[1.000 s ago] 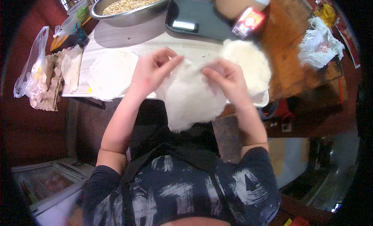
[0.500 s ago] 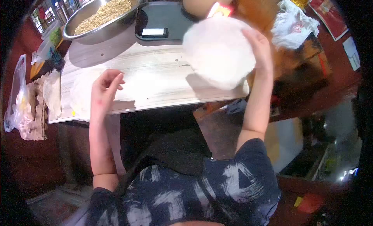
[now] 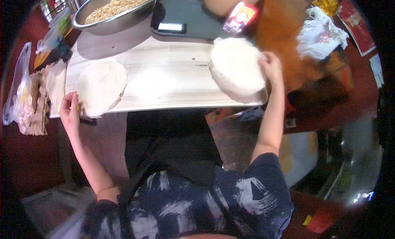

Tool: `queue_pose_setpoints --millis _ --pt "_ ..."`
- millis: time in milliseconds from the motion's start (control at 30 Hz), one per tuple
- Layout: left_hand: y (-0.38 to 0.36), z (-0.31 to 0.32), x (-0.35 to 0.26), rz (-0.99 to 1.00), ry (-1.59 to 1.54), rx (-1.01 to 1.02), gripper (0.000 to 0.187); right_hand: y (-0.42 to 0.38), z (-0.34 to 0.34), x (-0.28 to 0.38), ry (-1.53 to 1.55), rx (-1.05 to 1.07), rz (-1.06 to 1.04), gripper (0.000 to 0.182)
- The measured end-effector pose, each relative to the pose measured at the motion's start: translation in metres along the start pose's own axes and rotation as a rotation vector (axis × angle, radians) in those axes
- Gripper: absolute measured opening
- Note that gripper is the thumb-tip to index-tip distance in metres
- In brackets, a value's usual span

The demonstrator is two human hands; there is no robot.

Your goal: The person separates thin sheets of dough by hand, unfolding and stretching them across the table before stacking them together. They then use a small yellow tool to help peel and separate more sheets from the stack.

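Note:
Two round, pale, floury dough sheets lie apart on the pale wood-grain board. My left hand [image 3: 70, 109] is at the lower left edge of the left dough sheet [image 3: 102, 87], thumb and fingers pinched on its rim. The sheet's lower edge reaches the board's front edge. On the right, my right hand [image 3: 271, 67] pinches the right rim of the other dough round [image 3: 238, 66]. That round has a thick, uneven side and looks like several layers stacked. White flour [image 3: 152, 83] is spread on the board between them.
A steel bowl [image 3: 117, 12] of yellowish strands stands at the back left, beside a dark tray [image 3: 181, 12] holding a small white block. A lit phone [image 3: 240, 19] is behind the right round. Plastic bags [image 3: 18, 95] and brown paper [image 3: 39, 103] lie left; a white bag [image 3: 321, 35] lies right.
The dough sheet my right hand held up and tilted now lies flat at the board's right. My left hand has moved left and down, onto the edge of the left sheet.

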State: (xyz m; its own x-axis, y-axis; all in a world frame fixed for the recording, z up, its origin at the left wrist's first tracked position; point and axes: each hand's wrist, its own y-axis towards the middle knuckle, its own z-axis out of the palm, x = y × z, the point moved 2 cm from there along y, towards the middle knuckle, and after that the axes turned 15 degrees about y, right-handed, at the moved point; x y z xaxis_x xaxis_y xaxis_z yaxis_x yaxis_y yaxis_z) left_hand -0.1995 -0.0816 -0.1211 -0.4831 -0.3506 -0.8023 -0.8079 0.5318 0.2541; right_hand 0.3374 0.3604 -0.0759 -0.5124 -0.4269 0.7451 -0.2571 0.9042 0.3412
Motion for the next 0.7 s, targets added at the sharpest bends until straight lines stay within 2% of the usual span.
queue_pose_setpoints --millis 67,100,133,167,233,267,300,333,367,400,433,500,533,600,700 --pt "0.000 -0.009 0.023 -0.030 0.258 -0.225 0.031 -0.013 0.003 0.024 -0.087 -0.043 -0.035 0.037" --pt "0.000 -0.011 0.038 -0.019 0.217 -0.256 0.040 -0.021 0.008 0.039 -0.171 -0.103 -0.074 0.038" --pt "0.002 -0.012 0.051 -0.044 0.248 -0.283 0.041 -0.026 0.010 0.045 -0.197 -0.135 -0.136 0.037" --pt "0.000 -0.016 0.032 -0.060 0.490 -0.277 0.040 -0.031 0.014 0.051 -0.216 -0.165 -0.201 0.036" --pt "0.013 -0.016 0.053 0.060 0.665 -0.327 0.040 -0.050 0.030 0.078 -0.113 -0.291 -0.335 0.031" --pt "0.016 -0.016 0.049 0.043 0.729 -0.320 0.041 -0.060 0.040 0.089 -0.082 -0.258 -0.352 0.031" --pt "0.013 -0.015 0.024 -0.026 0.726 -0.288 0.043 -0.071 0.051 0.102 -0.026 -0.229 -0.372 0.029" --pt "0.025 -0.014 0.033 -0.032 0.675 -0.192 0.045 -0.080 0.062 0.112 0.026 -0.203 -0.386 0.026" --pt "0.022 -0.012 0.005 -0.089 0.611 -0.185 0.047 -0.088 0.073 0.119 0.039 -0.183 -0.395 0.026" --pt "0.035 -0.009 0.009 -0.113 0.541 -0.059 0.051 -0.096 0.084 0.125 0.071 -0.125 -0.450 0.025" --pt "0.050 -0.003 0.027 -0.069 0.507 -0.041 0.049 -0.103 0.095 0.130 0.102 -0.071 -0.501 0.023" --pt "0.063 0.006 0.025 -0.062 0.299 0.157 0.052 -0.113 0.115 0.138 0.127 -0.039 -0.468 0.023" --pt "0.057 0.010 0.010 -0.061 0.301 0.158 0.052 -0.117 0.123 0.143 0.185 -0.002 -0.478 0.023" --pt "0.039 0.029 -0.019 -0.184 -0.070 0.221 0.071 -0.125 0.135 0.149 0.250 0.057 -0.457 0.023" --pt "0.014 0.072 -0.037 -0.187 -0.039 0.271 0.080 -0.135 0.150 0.152 0.308 0.131 -0.452 0.022"
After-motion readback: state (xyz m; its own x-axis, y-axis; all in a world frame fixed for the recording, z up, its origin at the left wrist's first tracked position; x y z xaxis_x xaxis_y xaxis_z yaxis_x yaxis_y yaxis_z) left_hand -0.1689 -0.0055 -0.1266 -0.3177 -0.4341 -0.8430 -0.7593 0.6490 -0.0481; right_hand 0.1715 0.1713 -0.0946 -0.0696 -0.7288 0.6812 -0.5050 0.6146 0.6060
